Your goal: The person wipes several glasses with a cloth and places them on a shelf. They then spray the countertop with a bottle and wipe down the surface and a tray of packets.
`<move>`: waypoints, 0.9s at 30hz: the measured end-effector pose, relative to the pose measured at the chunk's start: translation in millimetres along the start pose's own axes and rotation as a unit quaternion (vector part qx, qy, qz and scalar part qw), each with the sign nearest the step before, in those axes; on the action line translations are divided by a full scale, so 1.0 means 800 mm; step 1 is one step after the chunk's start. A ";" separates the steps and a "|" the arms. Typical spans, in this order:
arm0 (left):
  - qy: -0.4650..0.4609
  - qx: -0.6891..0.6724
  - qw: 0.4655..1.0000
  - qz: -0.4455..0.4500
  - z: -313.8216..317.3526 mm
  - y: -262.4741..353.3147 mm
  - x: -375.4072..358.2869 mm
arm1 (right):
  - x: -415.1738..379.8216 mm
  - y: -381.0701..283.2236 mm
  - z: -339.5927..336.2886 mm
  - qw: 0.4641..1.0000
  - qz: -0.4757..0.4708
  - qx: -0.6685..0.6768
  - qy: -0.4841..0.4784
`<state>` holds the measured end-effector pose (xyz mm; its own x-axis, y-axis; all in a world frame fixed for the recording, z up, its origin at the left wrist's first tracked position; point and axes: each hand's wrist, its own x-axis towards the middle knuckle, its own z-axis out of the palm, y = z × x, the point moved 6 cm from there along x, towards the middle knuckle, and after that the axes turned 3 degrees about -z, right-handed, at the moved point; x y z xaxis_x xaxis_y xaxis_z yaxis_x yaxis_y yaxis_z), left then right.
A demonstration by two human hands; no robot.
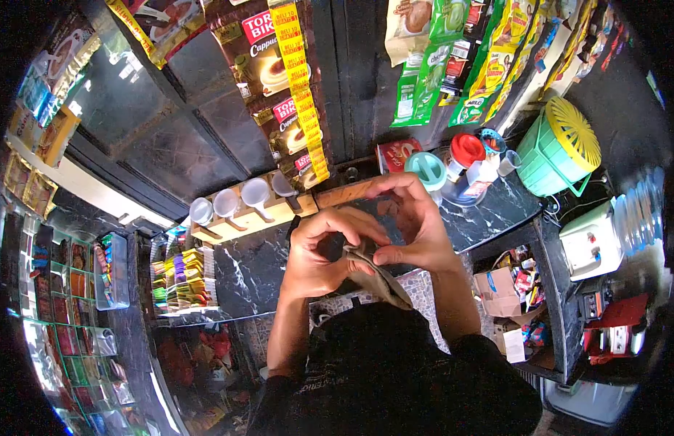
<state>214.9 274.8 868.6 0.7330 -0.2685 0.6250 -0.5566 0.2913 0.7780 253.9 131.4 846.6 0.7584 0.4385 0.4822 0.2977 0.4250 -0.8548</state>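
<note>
In front of my chest, a grey-brown piece of cloth point(384, 283) hangs down between my hands, its upper part bunched up. My left hand point(326, 251) is closed around its upper left edge, with thumb and fingers curled in a ring. On the other side, my right hand point(424, 236) has curved fingers, and its thumb presses against the cloth's top. Part of the cloth is hidden behind the fingers. Both hands are above the black marbled counter point(242, 272), close to a wooden rack point(239, 227) that holds several clear plastic cups point(255, 193).
Brown cappuccino sachet strips point(279, 123) hang ahead, with green and yellow sachets point(497, 65) to the right. Lidded containers point(425, 171) and a green basket point(551, 152) stand at the right back. Sachets point(183, 280) lie left; a cardboard box point(499, 291) sits on a lower shelf.
</note>
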 end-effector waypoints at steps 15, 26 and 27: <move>0.154 0.160 0.965 -0.140 -0.050 -0.015 -0.020 | -0.017 -0.002 -0.018 0.956 0.059 -0.286 0.016; 0.084 -0.274 0.931 -0.228 -0.051 -0.116 -0.077 | -0.009 -0.004 -0.013 0.982 0.077 -0.173 0.021; 0.064 -0.324 0.910 -0.250 -0.050 -0.142 -0.105 | -0.009 0.000 -0.017 0.982 0.091 -0.164 0.031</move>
<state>232.2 301.0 725.1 0.8943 -0.4184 0.1588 0.1752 0.6539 0.7360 256.4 117.5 840.5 0.8477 0.4295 0.3113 0.3168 0.0608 -0.9465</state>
